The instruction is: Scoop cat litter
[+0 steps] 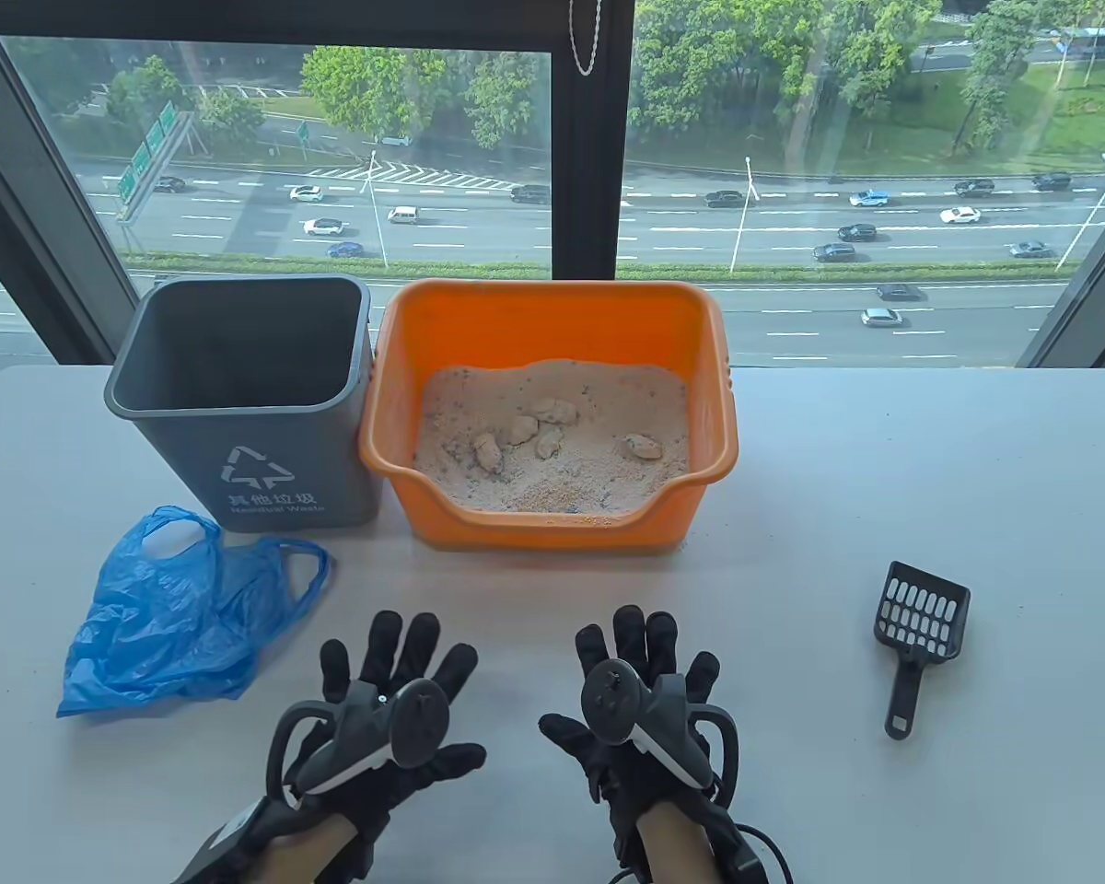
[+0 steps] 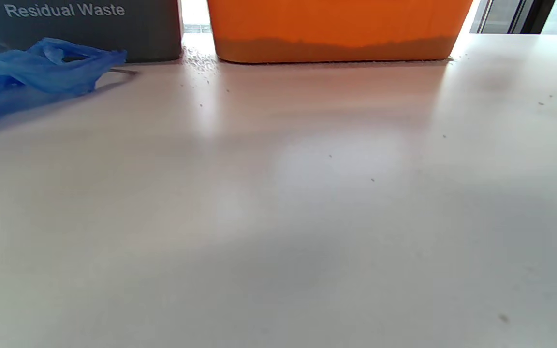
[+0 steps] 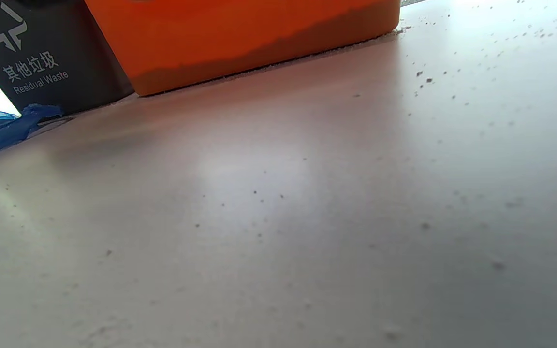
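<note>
Table view shows left hand (image 1: 382, 709) and right hand (image 1: 640, 704) spread flat, holding nothing, the litter scoop (image 1: 917, 626) untouched at 3 o'clock, the orange litter box (image 1: 552, 414) at 12, so careless scooping may spill grains beside the gray bin (image 1: 244, 396).

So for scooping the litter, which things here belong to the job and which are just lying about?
Job:
- orange litter tray, clumps in the litter
- black scoop
- grey bin
- possibly the blue bag, as a liner

Lying about:
- nothing else on the table
</note>
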Tool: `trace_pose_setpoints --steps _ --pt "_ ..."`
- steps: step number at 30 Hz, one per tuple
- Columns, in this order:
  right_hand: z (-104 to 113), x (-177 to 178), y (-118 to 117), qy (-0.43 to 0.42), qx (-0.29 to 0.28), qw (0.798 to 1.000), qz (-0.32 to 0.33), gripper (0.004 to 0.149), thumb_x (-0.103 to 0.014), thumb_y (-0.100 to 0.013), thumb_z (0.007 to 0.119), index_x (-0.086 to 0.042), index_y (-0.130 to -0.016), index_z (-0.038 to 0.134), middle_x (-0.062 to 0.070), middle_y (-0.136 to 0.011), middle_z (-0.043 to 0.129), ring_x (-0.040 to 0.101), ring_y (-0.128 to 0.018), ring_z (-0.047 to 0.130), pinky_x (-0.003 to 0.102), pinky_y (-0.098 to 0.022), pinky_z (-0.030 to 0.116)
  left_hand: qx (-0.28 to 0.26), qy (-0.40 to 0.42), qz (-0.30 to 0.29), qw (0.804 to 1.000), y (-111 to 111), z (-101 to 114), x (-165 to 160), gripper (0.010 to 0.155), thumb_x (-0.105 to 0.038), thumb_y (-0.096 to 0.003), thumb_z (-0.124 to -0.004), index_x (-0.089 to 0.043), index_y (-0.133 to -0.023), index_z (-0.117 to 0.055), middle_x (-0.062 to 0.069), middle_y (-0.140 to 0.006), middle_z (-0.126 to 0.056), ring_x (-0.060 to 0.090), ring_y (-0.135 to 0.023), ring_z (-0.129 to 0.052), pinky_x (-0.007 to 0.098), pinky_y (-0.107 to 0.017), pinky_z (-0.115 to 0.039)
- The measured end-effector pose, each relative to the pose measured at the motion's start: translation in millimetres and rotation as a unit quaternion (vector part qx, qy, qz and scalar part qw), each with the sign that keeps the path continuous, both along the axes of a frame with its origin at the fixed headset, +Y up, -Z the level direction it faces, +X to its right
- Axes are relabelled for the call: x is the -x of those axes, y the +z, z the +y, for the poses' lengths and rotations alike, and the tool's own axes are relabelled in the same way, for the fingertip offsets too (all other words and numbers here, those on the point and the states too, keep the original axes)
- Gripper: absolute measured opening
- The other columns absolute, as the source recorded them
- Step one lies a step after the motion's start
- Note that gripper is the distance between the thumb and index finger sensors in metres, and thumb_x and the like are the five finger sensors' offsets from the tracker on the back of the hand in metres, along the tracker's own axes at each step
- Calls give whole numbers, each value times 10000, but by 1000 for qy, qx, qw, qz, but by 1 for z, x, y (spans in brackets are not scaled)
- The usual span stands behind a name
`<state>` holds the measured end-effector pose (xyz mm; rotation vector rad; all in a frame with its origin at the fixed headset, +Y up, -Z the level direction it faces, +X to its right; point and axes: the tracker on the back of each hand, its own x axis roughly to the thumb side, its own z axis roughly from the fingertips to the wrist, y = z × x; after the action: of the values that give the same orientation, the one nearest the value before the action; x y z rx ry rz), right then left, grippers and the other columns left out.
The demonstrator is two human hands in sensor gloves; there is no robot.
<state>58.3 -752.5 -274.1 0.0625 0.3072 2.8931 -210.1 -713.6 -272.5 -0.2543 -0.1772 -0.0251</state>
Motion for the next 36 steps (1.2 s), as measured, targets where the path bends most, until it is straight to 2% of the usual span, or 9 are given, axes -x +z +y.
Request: trace_pose_setpoints --steps 4,7,14,17,19,22,25,28,36 --pt "0 -1 0 -4 7 1000 0 888 -726 -311 601 -422 -973 92 -42 -984 -247 225 -857 -287 717 -645 -17 2 22 103 994 -31 24 59 899 -798 -280 -493 -570 -981 21 -193 -1026 264 187 -981 297 660 -633 82" --pt "0 -2 0 -6 10 1000 0 887 -726 -312 600 -422 -975 96 -43 -986 -246 226 -858 -287 717 -644 -17 35 71 200 976 -55 24 105 885 -775 -301 -539 -576 -984 -12 -215 -1031 253 167 -986 301 658 -648 94" --pt "1 -2 -1 -10 9 1000 1 886 -723 -313 603 -421 -978 101 -44 -986 -246 225 -858 -288 716 -645 -18 130 130 411 893 -98 -25 197 807 -676 -421 -616 -584 -980 -41 -185 -1060 214 220 -1021 243 651 -729 -28" --pt "1 -4 -2 -11 8 1000 -1 885 -722 -314 605 -420 -979 104 -44 -987 -245 225 -859 -287 716 -645 -18 102 157 469 863 -103 -46 221 810 -595 -466 -671 -492 -1028 -96 -59 -1163 44 305 -1086 76 634 -780 -176" --pt "1 -5 -3 -13 10 1000 -4 886 -721 -316 606 -417 -981 107 -41 -991 -240 228 -863 -281 717 -643 -17 121 152 482 854 -106 -56 228 812 -554 -486 -697 -460 -1037 -108 -9 -1201 -121 347 -1111 -118 606 -804 -297" --pt "2 -7 -4 -14 9 1000 -9 887 -722 -316 606 -412 -986 113 -37 -999 -231 231 -871 -273 718 -642 -16 103 93 489 861 -111 -60 229 798 -511 -486 -712 -346 -1070 -194 -33 -1145 -250 287 -1054 -270 538 -801 -367" --pt "2 -8 -4 -17 10 1000 -10 883 -718 -320 610 -411 -987 118 -37 -1001 -229 232 -872 -273 719 -642 -16 67 80 476 873 -114 -52 224 426 -344 -530 -740 -324 -923 -577 -61 -855 -687 196 -825 -666 446 -717 -594" --pt "2 -10 -5 -20 8 1000 -13 883 -715 -323 613 -408 -990 122 -35 -1003 -225 234 -874 -269 717 -644 -13 82 66 434 895 -111 -48 211 427 -324 -511 -747 -280 -906 -593 -37 -806 -715 177 -720 -770 408 -627 -718" --pt "11 -19 -4 -59 -9 998 -20 850 -700 -335 627 -428 -994 163 -37 -1018 -205 246 -893 -249 718 -646 -7 12 98 252 963 -71 -6 133 417 -327 -495 -768 -288 -884 -624 -31 -793 -739 191 -672 -823 410 -574 -766"
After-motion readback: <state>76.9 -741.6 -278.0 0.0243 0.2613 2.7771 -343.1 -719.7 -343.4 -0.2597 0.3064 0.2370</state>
